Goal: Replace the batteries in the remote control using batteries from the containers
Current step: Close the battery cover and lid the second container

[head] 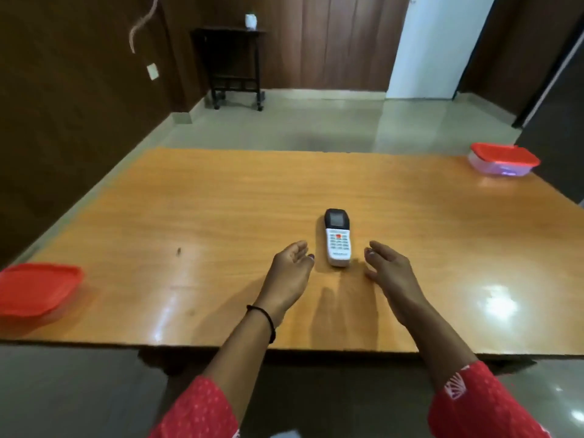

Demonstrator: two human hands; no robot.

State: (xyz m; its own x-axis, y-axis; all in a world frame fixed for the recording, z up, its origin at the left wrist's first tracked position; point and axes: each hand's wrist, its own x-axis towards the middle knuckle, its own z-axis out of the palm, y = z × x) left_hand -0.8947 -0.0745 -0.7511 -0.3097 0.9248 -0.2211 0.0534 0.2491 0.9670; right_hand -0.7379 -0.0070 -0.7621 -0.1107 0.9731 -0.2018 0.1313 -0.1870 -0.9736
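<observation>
A white remote control [337,238] with a black screen end lies face up near the middle of the wooden table [221,216]. My left hand [292,268] hovers just left of its near end, fingers relaxed, holding nothing. My right hand [387,268] hovers just right of it, fingers loosely spread, also holding nothing. Neither hand touches the remote. A container with a red lid [38,290] sits at the table's near left edge. A second clear container with a red lid [503,160] sits at the far right corner. Both lids are on.
A small dark speck [179,251] lies on the table to the left of the hands. Beyond the table is tiled floor, a dark wheeled stand [237,67] against the wood wall, and a white door [439,45].
</observation>
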